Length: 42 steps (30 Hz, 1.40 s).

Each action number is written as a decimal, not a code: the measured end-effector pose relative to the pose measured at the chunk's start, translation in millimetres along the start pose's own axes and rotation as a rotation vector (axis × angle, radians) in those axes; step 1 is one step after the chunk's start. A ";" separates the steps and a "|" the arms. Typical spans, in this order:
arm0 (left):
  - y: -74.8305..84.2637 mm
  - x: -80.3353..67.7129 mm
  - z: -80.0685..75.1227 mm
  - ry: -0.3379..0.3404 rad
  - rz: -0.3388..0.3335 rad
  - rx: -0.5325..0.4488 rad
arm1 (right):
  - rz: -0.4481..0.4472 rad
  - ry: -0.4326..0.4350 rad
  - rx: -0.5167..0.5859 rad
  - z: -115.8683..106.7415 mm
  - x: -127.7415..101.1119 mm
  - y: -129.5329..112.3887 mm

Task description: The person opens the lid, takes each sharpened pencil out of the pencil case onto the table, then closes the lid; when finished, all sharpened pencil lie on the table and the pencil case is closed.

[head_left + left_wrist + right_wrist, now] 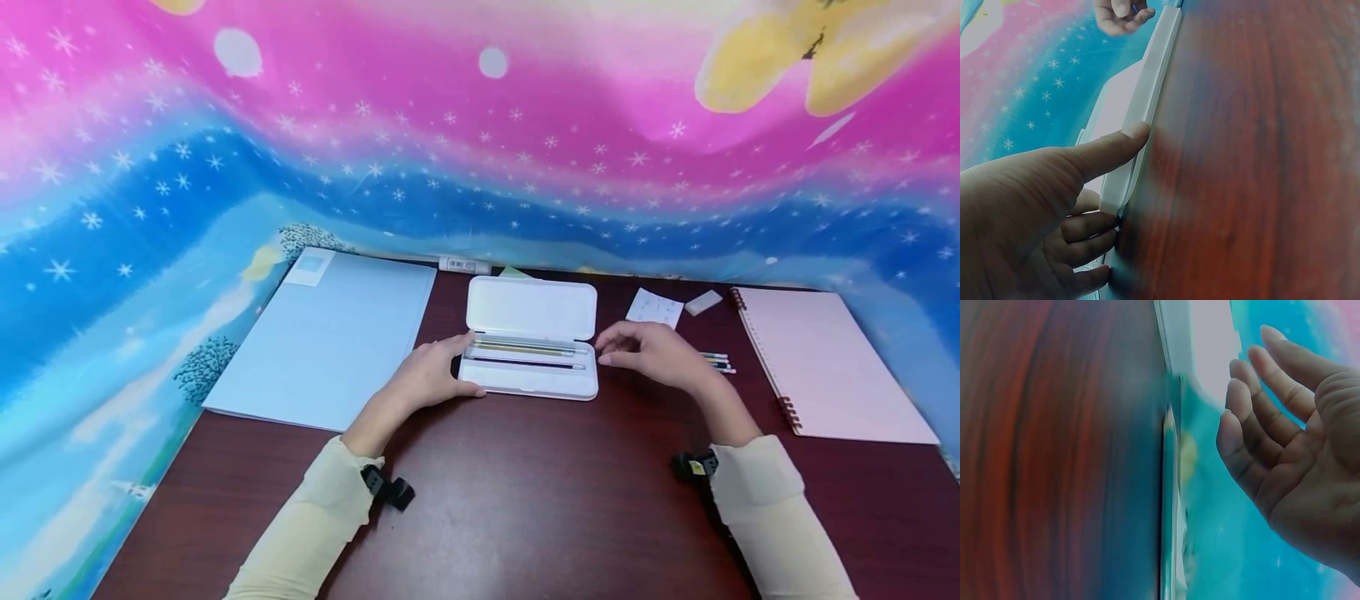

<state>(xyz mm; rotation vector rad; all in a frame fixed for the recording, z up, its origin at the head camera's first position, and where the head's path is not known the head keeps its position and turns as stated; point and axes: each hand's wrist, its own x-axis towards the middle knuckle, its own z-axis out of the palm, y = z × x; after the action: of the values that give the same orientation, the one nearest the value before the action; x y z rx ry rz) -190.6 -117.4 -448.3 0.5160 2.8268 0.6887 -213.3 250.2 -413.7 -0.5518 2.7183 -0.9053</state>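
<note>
Head view shows me the left hand [429, 375] gripping the left end of an open white case [525, 382], toward the worktop's [525, 500] far edge, pencils [525, 349] inside. Beside its right end, the right hand [656, 354] curves loosely, holding nothing. Farther back, I see an eraser [703, 302] near the far edge.

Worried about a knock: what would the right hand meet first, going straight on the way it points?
Likely the nearer end of the open white case, just ahead of the right hand, though its height is unclear, so it may pass above.
</note>
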 end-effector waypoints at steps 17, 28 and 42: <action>-0.4 0.3 -0.1 0.024 0.016 -0.005 | -0.113 -0.155 -0.101 32.9 25.9 -33.0; 1.9 0.2 -0.9 0.011 0.008 -0.008 | -0.068 -0.188 -0.174 39.2 37.2 -37.7; 0.9 0.2 -0.1 0.022 0.022 0.013 | -0.046 -0.180 -0.158 39.9 39.1 -35.8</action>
<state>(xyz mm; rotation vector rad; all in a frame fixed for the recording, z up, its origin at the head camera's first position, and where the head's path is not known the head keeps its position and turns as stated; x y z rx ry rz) -190.6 -116.7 -447.8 0.5456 2.8521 0.6854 -225.7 186.3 -426.6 -0.6929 2.6365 -0.6203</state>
